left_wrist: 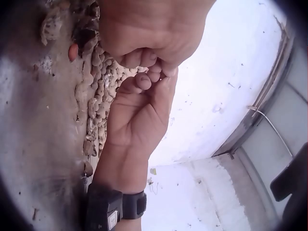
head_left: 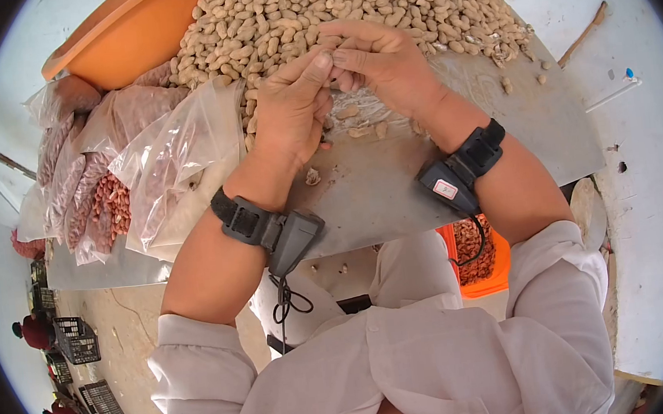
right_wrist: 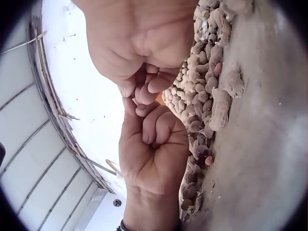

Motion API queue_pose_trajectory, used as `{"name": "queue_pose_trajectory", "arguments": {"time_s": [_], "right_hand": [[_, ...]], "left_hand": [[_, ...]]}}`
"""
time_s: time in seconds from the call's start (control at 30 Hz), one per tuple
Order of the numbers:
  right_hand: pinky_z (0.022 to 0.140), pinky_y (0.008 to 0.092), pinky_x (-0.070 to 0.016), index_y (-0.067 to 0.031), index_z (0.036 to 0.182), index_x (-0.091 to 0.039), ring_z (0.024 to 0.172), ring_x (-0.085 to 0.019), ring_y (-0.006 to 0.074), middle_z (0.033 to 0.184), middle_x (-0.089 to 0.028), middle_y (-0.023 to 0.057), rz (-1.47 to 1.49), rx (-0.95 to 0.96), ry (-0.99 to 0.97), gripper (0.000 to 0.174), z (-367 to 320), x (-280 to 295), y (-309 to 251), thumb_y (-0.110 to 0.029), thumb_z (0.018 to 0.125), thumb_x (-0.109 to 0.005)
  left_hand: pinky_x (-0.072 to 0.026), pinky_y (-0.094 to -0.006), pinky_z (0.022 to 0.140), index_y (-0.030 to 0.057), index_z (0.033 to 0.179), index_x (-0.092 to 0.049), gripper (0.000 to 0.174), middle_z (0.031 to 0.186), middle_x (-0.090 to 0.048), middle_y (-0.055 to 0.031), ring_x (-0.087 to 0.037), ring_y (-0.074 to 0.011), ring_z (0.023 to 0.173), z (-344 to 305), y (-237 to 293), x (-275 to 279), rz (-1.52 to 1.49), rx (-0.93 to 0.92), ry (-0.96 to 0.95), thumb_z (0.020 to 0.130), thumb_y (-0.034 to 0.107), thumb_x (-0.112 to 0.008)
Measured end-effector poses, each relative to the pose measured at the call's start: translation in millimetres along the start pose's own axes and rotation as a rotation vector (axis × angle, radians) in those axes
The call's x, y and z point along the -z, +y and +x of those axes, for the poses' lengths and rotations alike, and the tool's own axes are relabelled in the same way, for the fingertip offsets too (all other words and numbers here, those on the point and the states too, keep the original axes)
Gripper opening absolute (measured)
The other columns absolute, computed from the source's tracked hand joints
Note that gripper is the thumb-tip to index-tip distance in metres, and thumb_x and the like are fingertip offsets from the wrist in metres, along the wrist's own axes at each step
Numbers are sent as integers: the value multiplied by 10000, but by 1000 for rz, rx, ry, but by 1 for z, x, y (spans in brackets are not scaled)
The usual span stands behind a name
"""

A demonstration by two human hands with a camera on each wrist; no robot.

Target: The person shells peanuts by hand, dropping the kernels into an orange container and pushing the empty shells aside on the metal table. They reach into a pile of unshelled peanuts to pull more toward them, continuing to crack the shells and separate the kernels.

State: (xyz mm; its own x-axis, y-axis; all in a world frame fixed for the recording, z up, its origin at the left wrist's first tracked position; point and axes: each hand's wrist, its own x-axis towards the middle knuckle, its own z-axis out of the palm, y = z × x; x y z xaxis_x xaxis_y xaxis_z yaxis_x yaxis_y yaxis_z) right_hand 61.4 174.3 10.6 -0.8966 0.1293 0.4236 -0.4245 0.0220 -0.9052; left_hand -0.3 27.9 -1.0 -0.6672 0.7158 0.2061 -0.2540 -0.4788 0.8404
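Above the near edge of the peanut heap, both hands meet with fingers curled and thumb tips close together. The left hand is on the left, the right hand on the right. In the left wrist view the left hand is at the top and the right hand below it, fingertips touching. The right wrist view has the right hand above the left hand. Anything between the fingertips is hidden; no item shows there. Loose shells lie on the metal table below.
An orange basin stands at the back left. Clear plastic bags, some with reddish kernels, lie on the table's left. An orange container of kernels sits below the front edge. Black crates and people are at far left.
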Motion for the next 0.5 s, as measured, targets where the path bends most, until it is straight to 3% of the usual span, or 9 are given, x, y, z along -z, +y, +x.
{"name": "queue_pose_trajectory", "arguments": {"time_s": [0.17, 0.27, 0.37, 0.47, 0.5], "right_hand": [[542, 204, -454, 28, 1189, -537, 627, -578, 91, 767, -626, 46, 280, -171, -25, 440, -2, -3, -4, -159, 814, -669], [522, 205, -443, 33, 1147, -569, 601, -564, 92, 734, -610, 45, 264, -212, -126, 406, -4, -3, -10, -163, 808, -675], [501, 203, -431, 34, 1092, -605, 574, -541, 87, 702, -590, 40, 106, -168, -131, 359, -1, -1, -2, -170, 805, -678], [485, 203, -427, 35, 1053, -626, 553, -521, 83, 683, -577, 38, 53, -151, -76, 332, -3, -8, -8, -178, 804, -678], [481, 205, -426, 37, 1058, -623, 549, -517, 82, 681, -576, 36, 57, -148, -74, 336, -3, -9, -8, -177, 805, -677]], "left_hand": [[-264, -172, 436, -6, 988, -623, 200, 715, -587, -18, -373, -33, 491, -1, 4, 0, 46, -1, -46, 914, 162, -543], [-301, -163, 471, 17, 929, -608, 205, 726, -562, -8, -399, -33, 533, -2, 3, 0, 259, -32, -2, 928, 202, -521], [-354, -165, 510, 7, 943, -607, 203, 742, -568, -3, -463, -41, 591, -10, 8, -12, 697, -146, 71, 927, 185, -512], [-382, -194, 359, 6, 906, -621, 174, 666, -577, 6, -476, -36, 503, -9, 8, -13, 618, -126, 123, 888, 150, -525], [-382, -195, 359, 8, 908, -622, 173, 660, -576, 8, -473, -36, 497, -8, 7, -11, 639, -164, 115, 889, 149, -524]]}}
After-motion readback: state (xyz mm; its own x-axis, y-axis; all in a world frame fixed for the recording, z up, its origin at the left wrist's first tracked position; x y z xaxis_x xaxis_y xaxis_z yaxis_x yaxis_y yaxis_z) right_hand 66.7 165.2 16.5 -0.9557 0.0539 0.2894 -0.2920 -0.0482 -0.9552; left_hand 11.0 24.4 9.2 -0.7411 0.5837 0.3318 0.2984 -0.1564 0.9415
